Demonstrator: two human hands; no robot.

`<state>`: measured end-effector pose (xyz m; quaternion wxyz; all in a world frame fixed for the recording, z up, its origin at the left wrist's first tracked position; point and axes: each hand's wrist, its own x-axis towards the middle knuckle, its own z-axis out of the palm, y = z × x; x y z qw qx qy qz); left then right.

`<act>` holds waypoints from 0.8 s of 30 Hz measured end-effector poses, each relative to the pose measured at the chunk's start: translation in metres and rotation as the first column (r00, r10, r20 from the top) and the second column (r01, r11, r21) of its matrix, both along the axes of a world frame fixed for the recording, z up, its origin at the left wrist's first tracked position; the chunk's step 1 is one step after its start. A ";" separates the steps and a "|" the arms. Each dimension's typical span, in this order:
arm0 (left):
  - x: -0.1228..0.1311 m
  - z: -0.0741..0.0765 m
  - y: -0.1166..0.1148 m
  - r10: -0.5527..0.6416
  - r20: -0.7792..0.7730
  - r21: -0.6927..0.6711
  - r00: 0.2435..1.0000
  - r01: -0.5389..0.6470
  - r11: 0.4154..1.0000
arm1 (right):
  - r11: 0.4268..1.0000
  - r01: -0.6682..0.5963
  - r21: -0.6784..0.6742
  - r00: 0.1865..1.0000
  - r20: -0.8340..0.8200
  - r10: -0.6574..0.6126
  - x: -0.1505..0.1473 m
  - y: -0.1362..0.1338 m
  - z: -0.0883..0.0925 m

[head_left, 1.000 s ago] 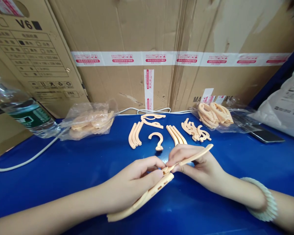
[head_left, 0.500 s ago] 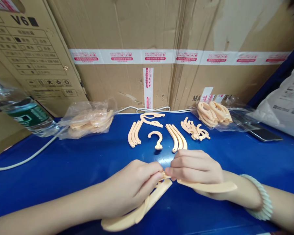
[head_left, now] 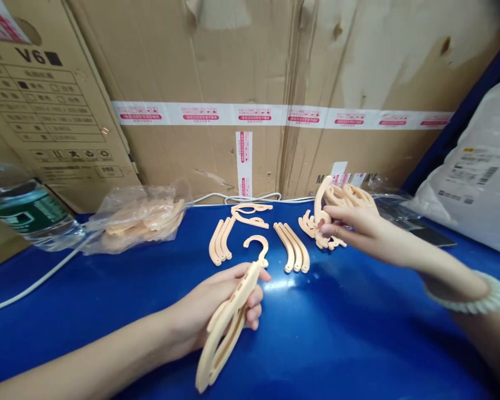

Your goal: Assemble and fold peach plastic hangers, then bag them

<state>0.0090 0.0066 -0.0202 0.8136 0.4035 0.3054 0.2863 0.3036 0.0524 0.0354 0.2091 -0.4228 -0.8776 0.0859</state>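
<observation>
My left hand [head_left: 229, 300] is closed around a cream plastic hanger body [head_left: 220, 339], whose long curved sides point down toward me. Its upper end overlaps the base of a loose hanger hook [head_left: 258, 243] on the table from this angle. At the back right, my right hand [head_left: 350, 222] pinches a curved cream hanger piece [head_left: 321, 203], which stands upright from the fingers. Its exact kind is hard to make out. Just below those fingers lies a pile of hanger hooks [head_left: 306, 223], partly hidden by the hand.
Slim curved hanger arms lie in a left group [head_left: 221, 241] and a right group [head_left: 291, 247]. A wider hanger part [head_left: 250, 214] lies behind. A bagged stack [head_left: 145, 219], water bottle [head_left: 33, 214], white cable [head_left: 41, 286], phone [head_left: 431, 236] and white parcel [head_left: 475, 172] surround them; cardboard [head_left: 183, 161] stands behind.
My hands have parted. The right hand has moved away to the back right, over the hook pile. My left hand has turned the hanger body more upright, and the view has shifted slightly.
</observation>
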 end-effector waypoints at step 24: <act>-0.011 0.002 0.003 0.072 0.055 0.143 0.996 -0.080 0.987 | 0.868 0.492 0.063 0.800 0.361 -0.480 0.010 0.021 -0.019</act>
